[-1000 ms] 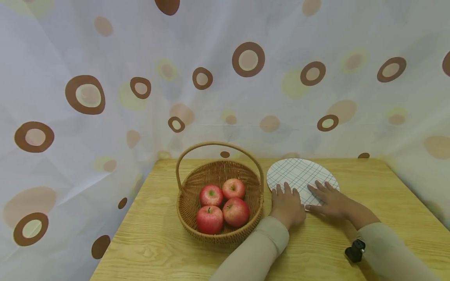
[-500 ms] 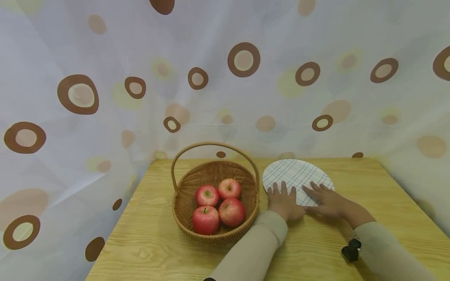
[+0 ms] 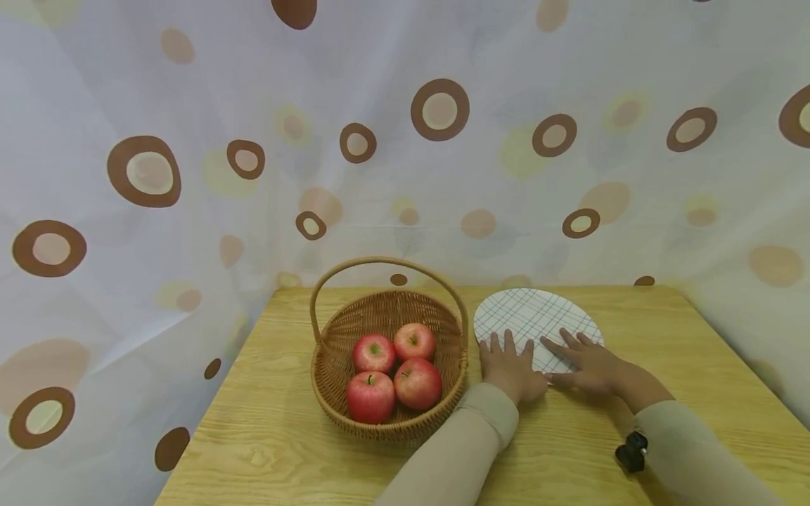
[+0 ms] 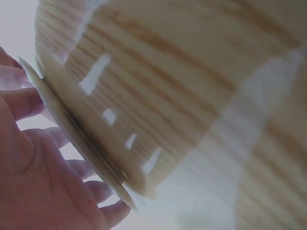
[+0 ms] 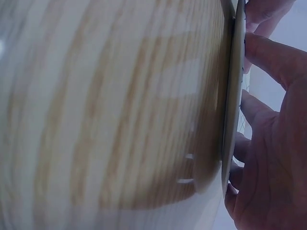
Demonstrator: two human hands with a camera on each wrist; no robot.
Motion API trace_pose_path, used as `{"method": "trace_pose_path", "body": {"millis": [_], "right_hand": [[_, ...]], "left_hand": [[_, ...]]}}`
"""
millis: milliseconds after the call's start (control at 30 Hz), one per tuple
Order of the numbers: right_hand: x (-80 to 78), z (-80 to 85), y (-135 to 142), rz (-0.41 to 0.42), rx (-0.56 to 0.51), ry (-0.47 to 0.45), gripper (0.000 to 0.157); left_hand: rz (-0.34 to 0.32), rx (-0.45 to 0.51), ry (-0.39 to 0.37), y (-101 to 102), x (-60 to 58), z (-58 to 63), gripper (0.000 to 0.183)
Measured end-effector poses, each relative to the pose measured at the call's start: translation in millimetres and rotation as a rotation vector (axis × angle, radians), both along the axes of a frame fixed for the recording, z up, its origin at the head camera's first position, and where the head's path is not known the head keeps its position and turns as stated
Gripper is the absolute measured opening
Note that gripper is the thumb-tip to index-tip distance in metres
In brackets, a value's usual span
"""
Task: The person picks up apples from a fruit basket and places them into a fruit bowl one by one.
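A round white plate point(image 3: 531, 309) with a thin blue-grey check lies on the table, right of the basket. My left hand point(image 3: 509, 369) rests on its near left part, fingers straight and spread. On the near right part lies my right hand point(image 3: 591, 365), its fingers also spread. The two thumbs come close together at the near rim. Seen edge-on in the left wrist view, the plate rim point(image 4: 79, 136) stands slightly off the tabletop under my fingers. The right wrist view has the same rim point(image 5: 234, 96) beneath the right fingertips.
A wicker basket point(image 3: 335, 393) with a tall arched handle stands just left of my left forearm. Several red apples point(image 3: 395, 372) lie in it. The wooden table point(image 3: 253, 436) ends at a patterned curtain point(image 3: 380, 190) behind and at both sides.
The head view has shifted a little to the right. My right index finger has slid slightly left across the plate. Left hand, plate and basket keep nearly the same places.
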State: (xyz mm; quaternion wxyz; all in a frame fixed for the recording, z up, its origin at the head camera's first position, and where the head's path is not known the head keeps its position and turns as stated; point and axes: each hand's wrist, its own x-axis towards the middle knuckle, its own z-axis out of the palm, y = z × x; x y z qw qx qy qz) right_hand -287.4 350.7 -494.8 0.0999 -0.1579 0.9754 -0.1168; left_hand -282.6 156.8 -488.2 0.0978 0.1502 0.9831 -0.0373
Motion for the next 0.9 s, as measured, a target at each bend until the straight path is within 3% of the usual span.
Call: {"method": "trace_pose_path", "body": {"millis": [267,567,767,900], "right_hand": [[1.2,-0.8,0,0.000,-0.024,-0.023,0.088],[5.6,3.4,-3,0.002,0.043,-0.065,0.088],[5.3,-0.2,-3,0.004,0.045,-0.040,0.087],[6.1,-0.8,-3,0.000,0.033,-0.040,0.087]], "left_hand": [[0.006,-0.003,0.005,-2,3.4,4.5,0.068],[0.013,-0.008,-0.032,-3,7.4,7.5,0.066],[0.018,0.042,-0.068,-5,5.0,4.7,0.065],[0.021,0.059,-0.102,-3,-2.3,-5.3,0.066]]}}
